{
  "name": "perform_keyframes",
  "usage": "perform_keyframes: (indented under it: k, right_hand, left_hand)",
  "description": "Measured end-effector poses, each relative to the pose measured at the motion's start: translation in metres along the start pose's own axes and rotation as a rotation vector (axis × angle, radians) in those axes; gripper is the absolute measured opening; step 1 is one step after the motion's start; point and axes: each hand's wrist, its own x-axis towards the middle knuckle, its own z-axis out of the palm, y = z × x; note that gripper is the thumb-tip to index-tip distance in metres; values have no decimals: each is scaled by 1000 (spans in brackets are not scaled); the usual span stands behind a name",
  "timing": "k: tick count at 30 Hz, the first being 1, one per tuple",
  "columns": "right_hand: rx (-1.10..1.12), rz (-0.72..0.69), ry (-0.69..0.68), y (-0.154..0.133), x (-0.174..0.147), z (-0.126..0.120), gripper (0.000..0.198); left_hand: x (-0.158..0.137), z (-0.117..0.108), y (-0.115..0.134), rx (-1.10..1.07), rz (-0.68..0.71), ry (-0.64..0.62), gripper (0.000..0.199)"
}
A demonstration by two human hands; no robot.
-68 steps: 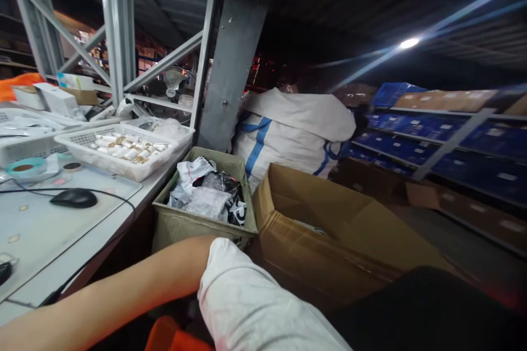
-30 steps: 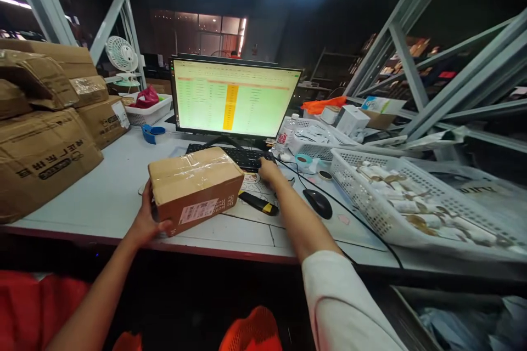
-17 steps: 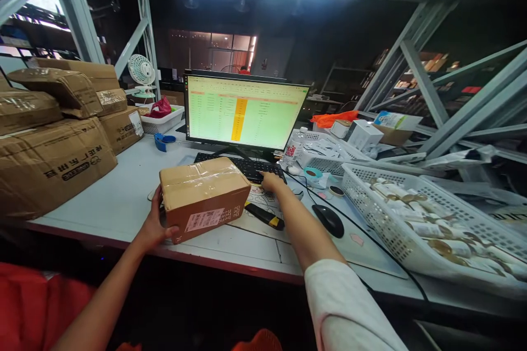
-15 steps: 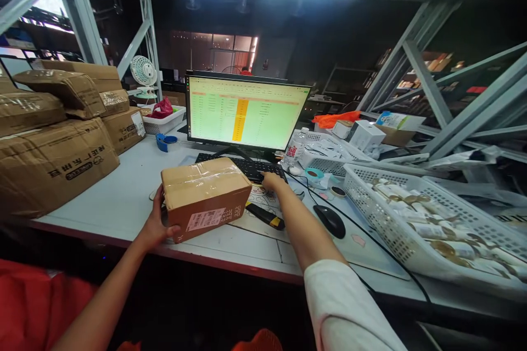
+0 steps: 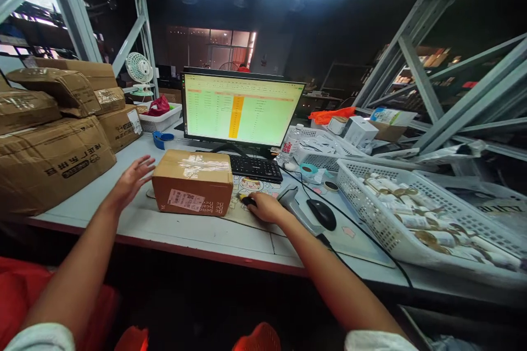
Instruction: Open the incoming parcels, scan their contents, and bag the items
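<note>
A taped cardboard box (image 5: 192, 184) rests on the desk in front of the monitor, a printed label on its near side. Just off the box's left end is my left hand (image 5: 130, 178), fingers spread and holding nothing. To the right of the box, my right hand (image 5: 263, 207) has its fingers closed over a black and yellow utility knife (image 5: 247, 201), which is largely covered by them. A grey barcode scanner (image 5: 298, 211) lies beside my right wrist, with a black mouse (image 5: 321, 214) farther right. Behind the box, part of the black keyboard (image 5: 255, 169) shows.
Cardboard cartons (image 5: 61, 159) are stacked at the left. The monitor (image 5: 242, 109) displays a spreadsheet. On the right stands a white basket (image 5: 366, 219) of small rolled packages; a clear bottle (image 5: 291, 142) and tape rolls (image 5: 330, 186) are near it. A black cable (image 5: 370, 238) crosses the desk.
My right hand has come back from the keyboard and closed on the utility knife. My left hand has let go of the box, which now sits turned and slightly farther left.
</note>
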Motion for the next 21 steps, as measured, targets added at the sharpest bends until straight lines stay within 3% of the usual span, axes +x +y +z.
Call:
perform_keyframes:
  k: [3, 7, 12, 21]
  right_hand:
    - [207, -3, 67, -11, 16, -15, 33]
    - [516, -15, 108, -32, 44, -38, 39]
    - [713, -19, 111, -53, 61, -49, 34]
    - [731, -15, 153, -58, 47, -44, 29]
  left_hand:
    - [38, 26, 26, 17, -76, 12, 66]
    - [71, 57, 33, 104, -266, -80, 65]
    - [73, 53, 20, 30, -263, -86, 59]
    - [73, 51, 14, 1, -232, -52, 50]
